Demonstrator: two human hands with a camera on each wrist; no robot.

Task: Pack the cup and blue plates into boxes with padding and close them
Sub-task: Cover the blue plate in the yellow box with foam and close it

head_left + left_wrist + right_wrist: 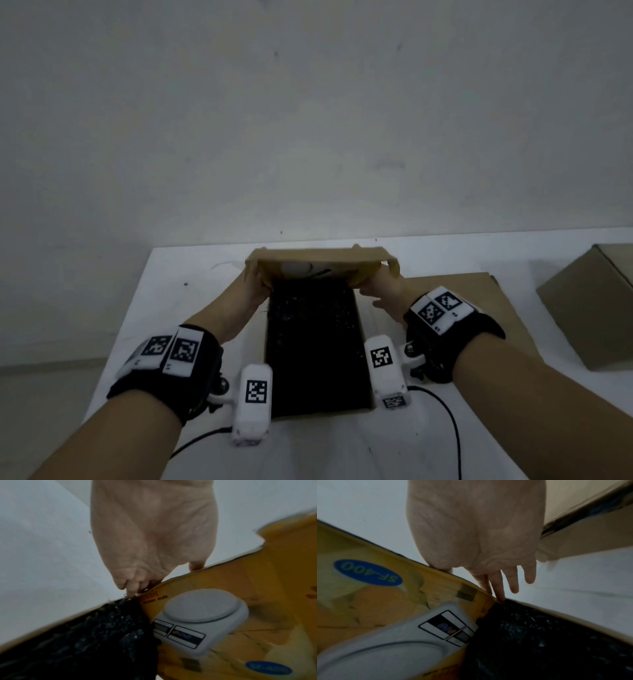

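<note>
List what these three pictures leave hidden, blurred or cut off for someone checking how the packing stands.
- Box contents: black padding covers the inside in every view; no cup or plates show.
- Left hand fingertips: head view, behind the raised lid.
- Right hand thumb: right wrist view, behind the lid's edge.
- Second box: head view, cut by the right edge.
- Lid print: left wrist view, small lettering blurred.

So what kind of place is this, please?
Probably a plain packing station, not a home kitchen: a white table against a bare wall, cardboard boxes on it, and both hands, left hand and right hand, holding a box lid.
</note>
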